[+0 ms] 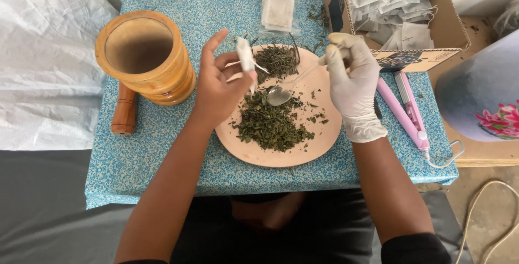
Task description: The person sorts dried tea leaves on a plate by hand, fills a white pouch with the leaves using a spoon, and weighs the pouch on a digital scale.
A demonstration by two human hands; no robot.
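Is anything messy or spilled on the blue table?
Yes, a little. Some dried green leaf bits lie scattered on the blue speckled tabletop beside the cardboard box of white sachets, off the round pink plate. The wooden pestle lies flat beside the wooden mortar. Only the right hand wears a white glove; the left hand is bare.
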